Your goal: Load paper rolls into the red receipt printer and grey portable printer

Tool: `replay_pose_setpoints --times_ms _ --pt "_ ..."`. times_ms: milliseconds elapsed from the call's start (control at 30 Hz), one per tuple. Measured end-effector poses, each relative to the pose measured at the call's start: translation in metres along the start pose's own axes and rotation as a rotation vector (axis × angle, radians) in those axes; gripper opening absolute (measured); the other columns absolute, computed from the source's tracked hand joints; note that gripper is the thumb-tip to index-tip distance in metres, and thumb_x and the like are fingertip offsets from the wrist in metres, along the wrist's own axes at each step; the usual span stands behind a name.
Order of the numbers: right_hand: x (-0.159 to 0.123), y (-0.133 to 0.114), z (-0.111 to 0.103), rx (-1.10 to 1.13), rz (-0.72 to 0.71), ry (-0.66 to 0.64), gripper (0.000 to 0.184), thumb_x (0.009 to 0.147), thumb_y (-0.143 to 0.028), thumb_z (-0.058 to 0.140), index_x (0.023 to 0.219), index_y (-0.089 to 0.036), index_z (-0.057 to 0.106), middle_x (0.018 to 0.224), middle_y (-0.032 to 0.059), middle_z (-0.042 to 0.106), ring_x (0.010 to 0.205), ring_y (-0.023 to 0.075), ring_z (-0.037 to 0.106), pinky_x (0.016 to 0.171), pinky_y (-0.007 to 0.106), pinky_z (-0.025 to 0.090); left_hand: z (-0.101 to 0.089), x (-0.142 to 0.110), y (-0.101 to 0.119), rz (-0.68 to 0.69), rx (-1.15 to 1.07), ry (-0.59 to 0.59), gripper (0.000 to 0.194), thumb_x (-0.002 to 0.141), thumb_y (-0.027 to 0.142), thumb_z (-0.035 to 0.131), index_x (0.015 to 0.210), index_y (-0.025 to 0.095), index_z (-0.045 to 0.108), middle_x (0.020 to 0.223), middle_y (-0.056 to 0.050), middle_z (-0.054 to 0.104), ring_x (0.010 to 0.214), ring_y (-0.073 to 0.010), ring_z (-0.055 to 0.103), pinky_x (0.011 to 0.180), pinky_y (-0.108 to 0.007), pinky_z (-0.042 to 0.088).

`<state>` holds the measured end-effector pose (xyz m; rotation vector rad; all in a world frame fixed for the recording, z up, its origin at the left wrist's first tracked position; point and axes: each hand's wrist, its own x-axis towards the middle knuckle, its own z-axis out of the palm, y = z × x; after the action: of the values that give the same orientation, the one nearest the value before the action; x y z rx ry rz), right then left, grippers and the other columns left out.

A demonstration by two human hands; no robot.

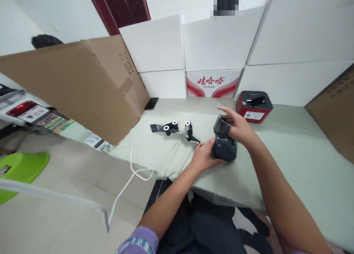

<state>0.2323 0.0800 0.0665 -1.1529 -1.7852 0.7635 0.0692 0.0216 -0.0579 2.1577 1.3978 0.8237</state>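
- Your left hand (204, 153): clasping the dark, rounded device (225, 151).
- Your right hand (239, 127): gripping its raised lid (220, 125).
- Device's ten o'clock: cylindrical rolls (174, 125); beyond, brown cardboard (83, 84).
- One o'clock: boxy red unit (241, 106).

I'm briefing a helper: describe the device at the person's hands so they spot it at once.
On the table, before the white boxes, find the red machine. Nearer the person and left, the left hand grips the device. Unlike that machine, its sides are dark, its lid raised.

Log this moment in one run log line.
left hand: holding dark device; right hand: touching its raised lid; rolls: left of device; red box: behind, right
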Motion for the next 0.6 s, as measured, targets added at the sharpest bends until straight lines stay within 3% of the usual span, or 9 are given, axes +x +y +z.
replay_pose_setpoints --times_ms 133,233,333,433,500,600 --pt "0.039 -0.008 0.047 -0.337 0.015 0.074 0.026 0.08 -0.03 0.068 0.104 -0.023 0.073 0.086 0.0072 0.073 0.083 0.0268 0.067 0.08 0.039 0.051 0.001 0.001 0.0 -0.022 -0.001 0.003 0.1 0.07 0.053 0.088 0.154 0.025 0.042 0.151 -0.013 0.059 0.138 -0.0358 0.058 0.116 -0.053 0.044" --pt "0.063 0.001 0.082 -0.574 0.085 0.125 0.024 0.088 -0.033 0.065 0.107 -0.02 0.071 0.099 0.0149 0.075 0.093 0.0305 0.068 0.081 0.039 0.051 0.001 0.0 -0.001 0.007 -0.014 0.005 0.088 0.073 0.053 0.086 0.147 0.023 0.049 0.142 -0.013 0.066 0.131 -0.0352 0.062 0.114 -0.051 0.045" --pt "0.076 0.016 0.107 -0.704 0.173 0.059 0.024 0.093 -0.034 0.063 0.111 -0.02 0.071 0.104 0.0185 0.075 0.096 0.0307 0.069 0.08 0.039 0.051 0.003 0.001 -0.003 0.012 -0.006 0.003 0.078 0.073 0.05 0.085 0.138 0.02 0.055 0.131 -0.013 0.071 0.124 -0.0354 0.066 0.109 -0.049 0.048" --pt "0.081 0.026 0.115 -0.766 0.276 -0.115 0.024 0.094 -0.032 0.064 0.112 -0.019 0.073 0.11 0.0204 0.074 0.101 0.0324 0.069 0.082 0.041 0.052 0.005 0.002 -0.005 0.003 0.011 0.002 0.073 0.072 0.049 0.086 0.132 0.017 0.058 0.127 -0.015 0.073 0.12 -0.0366 0.068 0.107 -0.05 0.049" --pt "0.082 0.026 0.112 -0.79 0.293 -0.158 0.031 0.095 -0.036 0.064 0.117 -0.017 0.074 0.118 0.023 0.071 0.107 0.035 0.067 0.085 0.044 0.052 0.005 0.002 -0.005 0.009 -0.002 0.012 0.073 0.073 0.049 0.085 0.133 0.017 0.057 0.129 -0.015 0.072 0.122 -0.0366 0.067 0.107 -0.05 0.049" --pt "0.082 0.019 0.105 -0.797 0.116 -0.084 0.044 0.099 -0.045 0.057 0.131 -0.019 0.071 0.129 0.0239 0.066 0.119 0.0382 0.059 0.093 0.048 0.05 0.002 0.001 -0.002 0.029 -0.045 0.03 0.077 0.075 0.051 0.084 0.139 0.019 0.054 0.135 -0.014 0.07 0.126 -0.0352 0.065 0.109 -0.05 0.047"
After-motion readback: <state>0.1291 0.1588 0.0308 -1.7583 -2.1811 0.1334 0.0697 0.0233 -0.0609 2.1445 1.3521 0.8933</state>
